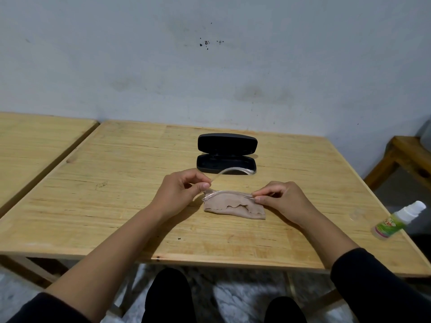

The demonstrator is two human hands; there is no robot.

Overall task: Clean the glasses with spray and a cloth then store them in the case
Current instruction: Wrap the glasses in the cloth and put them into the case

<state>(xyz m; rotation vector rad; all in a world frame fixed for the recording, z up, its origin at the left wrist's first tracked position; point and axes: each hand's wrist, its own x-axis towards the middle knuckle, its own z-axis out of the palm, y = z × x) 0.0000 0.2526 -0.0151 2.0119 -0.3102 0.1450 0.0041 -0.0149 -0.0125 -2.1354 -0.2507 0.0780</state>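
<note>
Head view, single frame. Both hands at table [121,159] centre, holding the glasses [227,194] just above the cloth [233,209].

Left hand [179,192]: fingers [205,185] pinched together on the left hinge end; one temple arm is swung out, pointing away from the fingers toward the case [226,153].
Right hand [283,198]: fingers [257,197] pinched together on the right end of the frame.

Glasses: pale, thin frame, long axis left-to-right between the two sets of fingers. Lens detail too faint to read.

Case: black, lid open, straight beyond the fingers, its long axis roughly parallel to the frame. Both hands about equally near; left slightly closer to its middle.

Spray bottle [400,219]: well right of the right fingers, at the table's edge, lying tilted.

Judgement: the temple likely needs folding before the frame goes forward into the case.
</note>
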